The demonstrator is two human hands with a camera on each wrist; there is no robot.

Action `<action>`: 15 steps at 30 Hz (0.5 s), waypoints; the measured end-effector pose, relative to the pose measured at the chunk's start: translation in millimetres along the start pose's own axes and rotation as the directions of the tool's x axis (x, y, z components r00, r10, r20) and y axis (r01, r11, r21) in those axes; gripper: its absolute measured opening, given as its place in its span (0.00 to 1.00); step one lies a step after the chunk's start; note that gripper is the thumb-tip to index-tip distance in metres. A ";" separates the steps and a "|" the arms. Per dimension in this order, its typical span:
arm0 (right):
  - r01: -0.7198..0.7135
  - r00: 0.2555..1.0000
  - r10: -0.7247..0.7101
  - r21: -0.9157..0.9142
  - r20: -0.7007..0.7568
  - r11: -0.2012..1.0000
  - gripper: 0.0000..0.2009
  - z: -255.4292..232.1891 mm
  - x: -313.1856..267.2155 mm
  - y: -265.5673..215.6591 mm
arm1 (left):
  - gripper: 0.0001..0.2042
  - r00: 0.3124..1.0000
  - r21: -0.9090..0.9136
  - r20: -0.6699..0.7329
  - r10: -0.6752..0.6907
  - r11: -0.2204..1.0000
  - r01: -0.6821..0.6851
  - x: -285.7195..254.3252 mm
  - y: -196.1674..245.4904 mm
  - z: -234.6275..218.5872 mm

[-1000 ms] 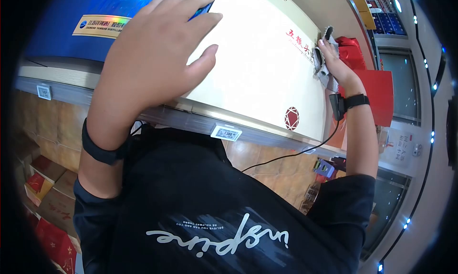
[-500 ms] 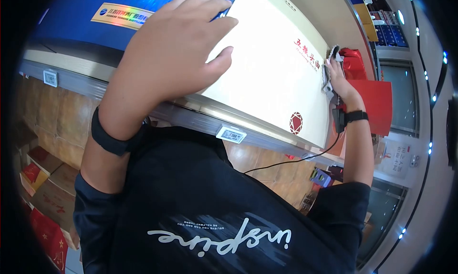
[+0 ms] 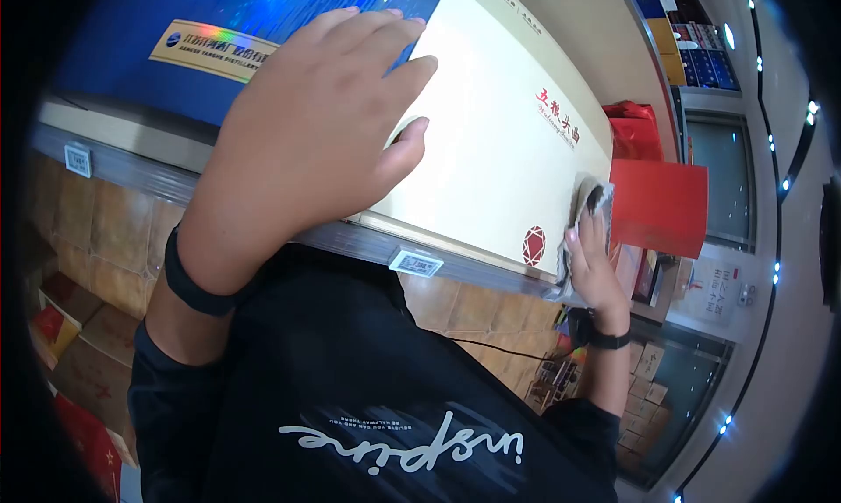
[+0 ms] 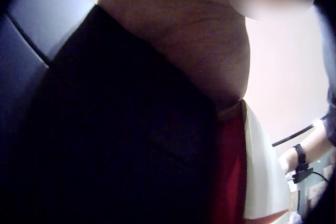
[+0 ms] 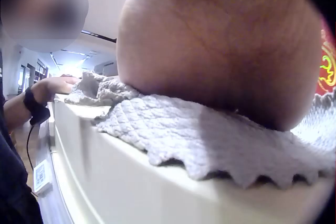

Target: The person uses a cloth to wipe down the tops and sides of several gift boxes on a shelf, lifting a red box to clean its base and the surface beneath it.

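My left hand (image 3: 328,122) rests palm down where a shiny blue box (image 3: 114,83) meets a cream box (image 3: 482,144) with red lettering, its fingers loosely spread. At the cream box's near right corner, my right hand (image 3: 597,262) presses on a grey-white cloth (image 3: 585,188) with extended fingers. In the right wrist view, the scallop-edged cloth (image 5: 168,129) lies under the heel of that hand (image 5: 220,50) along the box's edge. The left wrist view holds the base of my left hand (image 4: 199,35) above a dark surface; its fingers are out of sight.
A shelf edge with price tags (image 3: 415,263) runs in front of the boxes. Red bags or boxes (image 3: 659,207) stand to the right of the cream box. Cartons (image 3: 96,363) sit on the tiled floor at lower left. A black cable (image 3: 499,349) hangs beside my torso.
My right hand and the cloth have moved toward me along the cream box's right side to its near corner. My left hand stays on the boxes with little change.
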State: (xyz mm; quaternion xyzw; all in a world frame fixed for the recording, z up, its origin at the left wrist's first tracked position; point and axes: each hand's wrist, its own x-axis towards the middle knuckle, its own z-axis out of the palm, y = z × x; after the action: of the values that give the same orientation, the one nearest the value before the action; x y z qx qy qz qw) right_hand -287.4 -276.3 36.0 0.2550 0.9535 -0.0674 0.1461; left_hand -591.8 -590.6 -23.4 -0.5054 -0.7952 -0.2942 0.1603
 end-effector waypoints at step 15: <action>-0.118 0.982 0.119 0.016 -0.146 0.993 0.28 24.6 -41.0 -23.9 | 0.21 0.999 -0.017 0.033 -0.010 1.000 0.011 8.8 4.2 -3.0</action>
State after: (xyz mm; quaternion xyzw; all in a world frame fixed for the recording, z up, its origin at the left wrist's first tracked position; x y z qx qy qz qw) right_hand -259.5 -321.0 26.7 0.3161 0.9445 -0.0432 0.0784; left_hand -592.0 -584.9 -14.9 -0.5074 -0.7977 -0.2936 0.1412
